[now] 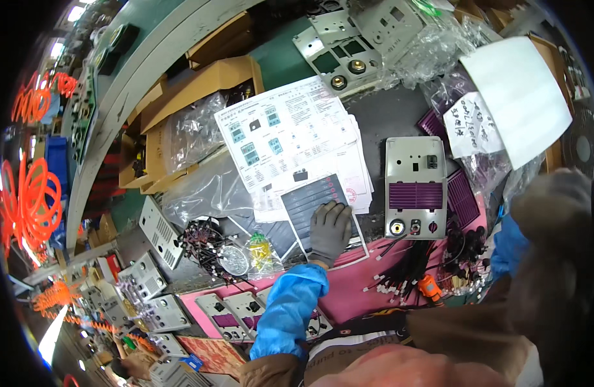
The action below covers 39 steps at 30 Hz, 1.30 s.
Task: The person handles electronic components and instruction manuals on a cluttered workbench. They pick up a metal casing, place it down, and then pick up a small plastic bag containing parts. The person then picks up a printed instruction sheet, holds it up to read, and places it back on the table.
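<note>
My left hand (331, 233), in a grey glove and blue sleeve cover, lies over a dark grey sheet (302, 201) with pale lines and small red rings. Its fingers are stretched out on the sheet, which overlaps printed papers (281, 122). My right hand (550, 201) is raised at the right, smeared by motion; I cannot make out its fingers. Between the hands stands a light grey metal panel (415, 145) with a purple slatted grille and round fittings along its near end. Another purple grille (463, 198) sits beside it.
Black cable leads (400, 274) and an orange-handled tool (430, 287) lie on a pink mat (355, 290). Bundled wires (206, 248) and a bag of yellow parts (261, 250) are left of my hand. Further off are cartons (200, 97), plastic-wrapped parts and a white foam sheet (519, 97).
</note>
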Each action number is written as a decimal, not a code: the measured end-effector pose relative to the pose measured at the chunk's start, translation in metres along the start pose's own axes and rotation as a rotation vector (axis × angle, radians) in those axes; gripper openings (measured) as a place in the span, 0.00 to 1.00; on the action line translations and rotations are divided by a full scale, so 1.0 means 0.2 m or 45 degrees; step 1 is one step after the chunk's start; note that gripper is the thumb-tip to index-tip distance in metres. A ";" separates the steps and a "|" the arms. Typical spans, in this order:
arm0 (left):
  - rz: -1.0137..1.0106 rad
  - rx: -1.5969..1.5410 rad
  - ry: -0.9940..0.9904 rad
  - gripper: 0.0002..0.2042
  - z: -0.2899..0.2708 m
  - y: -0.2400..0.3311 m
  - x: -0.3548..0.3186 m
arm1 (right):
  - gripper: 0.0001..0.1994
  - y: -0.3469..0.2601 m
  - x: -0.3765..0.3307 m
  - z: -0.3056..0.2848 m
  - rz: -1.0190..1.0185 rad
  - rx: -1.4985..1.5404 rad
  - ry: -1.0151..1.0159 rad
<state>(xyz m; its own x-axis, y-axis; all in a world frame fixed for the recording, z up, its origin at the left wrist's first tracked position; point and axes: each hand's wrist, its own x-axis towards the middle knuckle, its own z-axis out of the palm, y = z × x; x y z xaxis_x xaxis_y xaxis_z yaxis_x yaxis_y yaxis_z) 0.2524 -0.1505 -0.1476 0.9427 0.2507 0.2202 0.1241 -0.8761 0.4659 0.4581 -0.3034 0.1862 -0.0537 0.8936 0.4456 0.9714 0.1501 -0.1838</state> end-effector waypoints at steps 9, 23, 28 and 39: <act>-0.005 -0.001 -0.015 0.16 -0.02 -0.01 -0.04 | 0.18 0.29 -0.02 0.57 0.342 0.094 -0.108; -0.053 -0.018 -0.012 0.17 -0.05 -0.01 -0.05 | 0.18 0.81 0.10 1.48 0.621 0.024 -0.693; -0.057 -0.035 -0.003 0.17 -0.05 -0.02 -0.05 | 0.19 0.86 0.13 1.46 0.697 0.008 -0.697; -0.054 -0.031 0.003 0.17 -0.05 -0.02 -0.05 | 0.19 0.76 -0.07 1.50 0.706 0.116 -0.387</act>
<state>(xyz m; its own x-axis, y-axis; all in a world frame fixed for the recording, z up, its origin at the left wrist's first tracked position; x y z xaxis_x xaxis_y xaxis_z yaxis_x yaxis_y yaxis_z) 0.2400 -0.1448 -0.1421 0.9359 0.2887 0.2018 0.1567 -0.8545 0.4953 0.5376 -0.1671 -0.1105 0.3750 0.9270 -0.0031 0.8509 -0.3455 -0.3958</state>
